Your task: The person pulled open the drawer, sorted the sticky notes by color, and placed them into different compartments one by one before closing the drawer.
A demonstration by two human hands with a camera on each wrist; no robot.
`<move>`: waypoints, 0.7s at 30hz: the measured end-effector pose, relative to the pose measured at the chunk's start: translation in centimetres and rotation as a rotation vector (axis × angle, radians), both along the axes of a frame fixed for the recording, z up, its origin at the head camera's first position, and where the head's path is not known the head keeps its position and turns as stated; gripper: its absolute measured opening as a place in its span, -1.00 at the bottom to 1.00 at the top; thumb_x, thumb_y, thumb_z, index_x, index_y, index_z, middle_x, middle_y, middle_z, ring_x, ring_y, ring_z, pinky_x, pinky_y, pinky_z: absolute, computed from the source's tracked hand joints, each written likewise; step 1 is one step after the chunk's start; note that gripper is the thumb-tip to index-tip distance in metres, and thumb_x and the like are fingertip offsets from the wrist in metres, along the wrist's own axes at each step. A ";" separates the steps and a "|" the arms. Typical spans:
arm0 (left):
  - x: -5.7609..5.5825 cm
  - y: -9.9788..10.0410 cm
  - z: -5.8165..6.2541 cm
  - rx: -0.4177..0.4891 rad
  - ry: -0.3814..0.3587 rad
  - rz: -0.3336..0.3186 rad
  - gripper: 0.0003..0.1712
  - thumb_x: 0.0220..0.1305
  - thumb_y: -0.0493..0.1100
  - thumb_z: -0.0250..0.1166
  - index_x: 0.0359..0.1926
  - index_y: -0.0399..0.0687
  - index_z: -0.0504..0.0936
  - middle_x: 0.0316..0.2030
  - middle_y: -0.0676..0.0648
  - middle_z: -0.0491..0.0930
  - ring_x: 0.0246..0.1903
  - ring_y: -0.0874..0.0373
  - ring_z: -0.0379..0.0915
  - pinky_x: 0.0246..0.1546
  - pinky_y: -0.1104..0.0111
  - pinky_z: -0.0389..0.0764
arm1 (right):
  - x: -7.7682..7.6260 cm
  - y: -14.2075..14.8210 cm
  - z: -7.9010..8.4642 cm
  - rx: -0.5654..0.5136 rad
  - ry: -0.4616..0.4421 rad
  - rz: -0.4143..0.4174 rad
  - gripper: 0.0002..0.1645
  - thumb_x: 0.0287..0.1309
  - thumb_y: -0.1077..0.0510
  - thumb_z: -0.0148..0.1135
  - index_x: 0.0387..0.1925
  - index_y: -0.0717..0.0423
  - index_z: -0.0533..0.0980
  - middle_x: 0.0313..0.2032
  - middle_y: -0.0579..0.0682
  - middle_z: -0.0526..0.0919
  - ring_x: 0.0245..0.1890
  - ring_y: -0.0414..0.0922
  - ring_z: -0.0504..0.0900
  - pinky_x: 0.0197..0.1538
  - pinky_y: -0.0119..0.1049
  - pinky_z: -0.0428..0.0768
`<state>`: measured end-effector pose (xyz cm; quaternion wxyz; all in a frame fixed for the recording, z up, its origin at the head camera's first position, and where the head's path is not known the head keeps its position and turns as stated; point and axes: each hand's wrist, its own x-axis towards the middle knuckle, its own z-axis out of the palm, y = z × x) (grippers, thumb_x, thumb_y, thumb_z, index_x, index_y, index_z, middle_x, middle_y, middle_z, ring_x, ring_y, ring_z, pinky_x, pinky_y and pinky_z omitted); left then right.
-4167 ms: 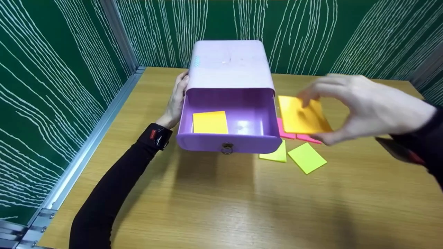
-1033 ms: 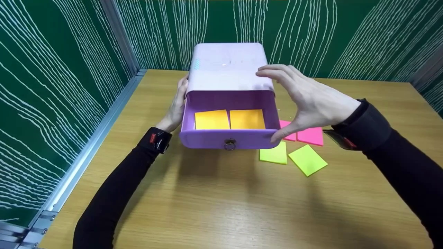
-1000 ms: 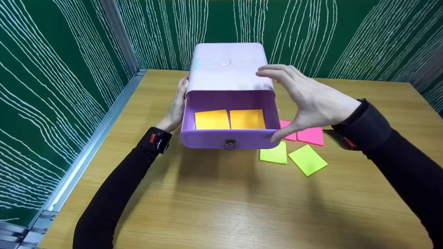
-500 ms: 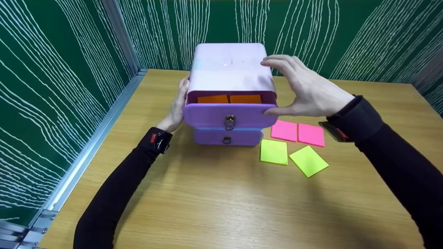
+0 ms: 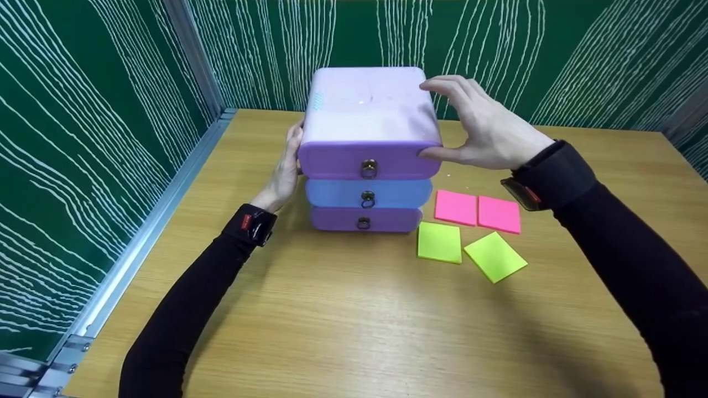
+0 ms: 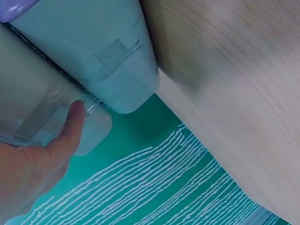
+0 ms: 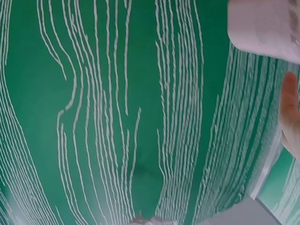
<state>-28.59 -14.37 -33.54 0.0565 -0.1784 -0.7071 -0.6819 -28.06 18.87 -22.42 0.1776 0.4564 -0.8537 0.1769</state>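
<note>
A small drawer unit [image 5: 368, 105] with a pale lilac top stands on the table. Its purple top drawer [image 5: 334, 161], blue middle drawer [image 5: 334, 193] and purple bottom drawer [image 5: 334, 219] are all pushed in, each with a ring pull. My left hand [image 5: 283, 171] rests along the unit's left side; the left wrist view shows a fingertip [image 6: 76, 110] against that wall. My right hand [image 5: 489, 128] is at the upper right corner, thumb pressing the top drawer's front and extended fingers by the top edge. Two orange sticky note pads are hidden inside.
Two pink sticky note pads [image 5: 455, 208] lie right of the unit, with two yellow-green pads [image 5: 439, 242] in front of them on the wooden table [image 5: 354, 331]. Green walls [image 5: 354, 33] with white lines stand behind and at the sides.
The second orange sticky note pad went into the top drawer and my right hand released it. With its thumb, that hand then pushed the drawer shut. My left hand stayed at the unit's side.
</note>
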 end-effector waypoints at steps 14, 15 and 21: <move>0.5 -0.3 -3.0 -0.074 -0.019 -0.012 -0.17 0.47 0.29 -0.58 0.59 0.00 -0.07 0.54 -0.19 0.08 0.48 -0.13 0.08 0.49 -0.16 0.06 | 1.7 1.3 -5.0 -0.020 -0.007 -0.028 0.34 -0.09 -0.12 0.59 0.50 0.18 -0.06 0.42 0.23 0.19 0.31 0.16 0.40 0.32 0.20 0.48; 0.5 -0.5 -3.4 -0.072 -0.016 -0.019 -0.20 0.51 0.23 -0.59 0.58 -0.04 -0.04 0.51 -0.21 0.14 0.48 -0.14 0.10 0.50 -0.14 0.07 | 1.9 1.5 -5.7 -0.039 0.010 -0.004 0.36 -0.09 -0.10 0.60 0.50 0.20 -0.08 0.42 0.24 0.19 0.29 0.17 0.42 0.29 0.18 0.52; 0.3 -0.4 -4.5 -0.045 0.049 -0.063 -0.35 0.59 -0.08 -0.58 0.58 -0.19 -0.15 0.57 -0.23 -0.04 0.57 -0.10 -0.12 0.60 0.03 -0.09 | 3.0 2.4 -8.8 0.001 -0.052 -0.051 0.47 0.02 -0.12 0.52 0.57 0.16 -0.34 0.37 0.32 0.19 0.21 0.22 0.47 0.12 0.18 0.61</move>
